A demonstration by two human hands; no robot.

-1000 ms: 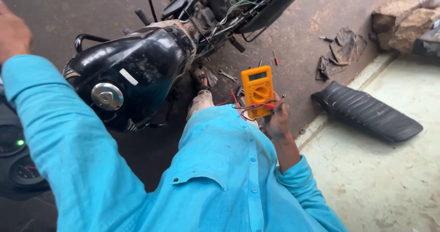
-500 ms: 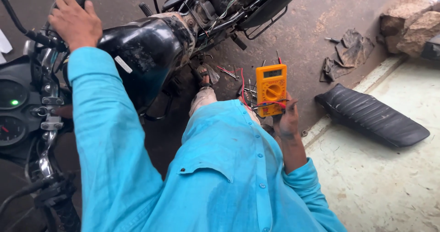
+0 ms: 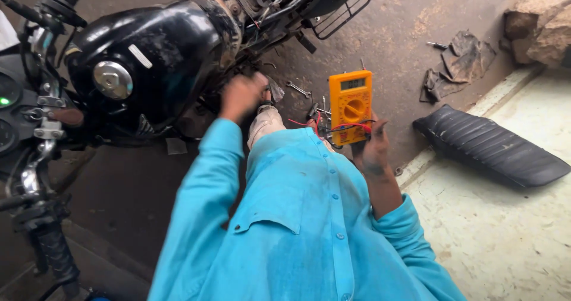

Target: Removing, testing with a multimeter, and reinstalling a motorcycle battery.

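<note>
We hold an orange multimeter (image 3: pixel 351 106) upright in our right hand (image 3: pixel 373 149), fingers closed around its lower edge, red and black leads trailing beside it. It sits to the right of the motorcycle's black fuel tank (image 3: pixel 151 57). Our left hand (image 3: pixel 242 94) reaches just below that tank; blur hides whether its grip is closed. A detached black seat (image 3: pixel 491 146) lies on the floor, well right of the tank.

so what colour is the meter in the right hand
Orange-yellow multimeter, with red and black leads, held up in the right hand; the head view shows it clearly.
</note>
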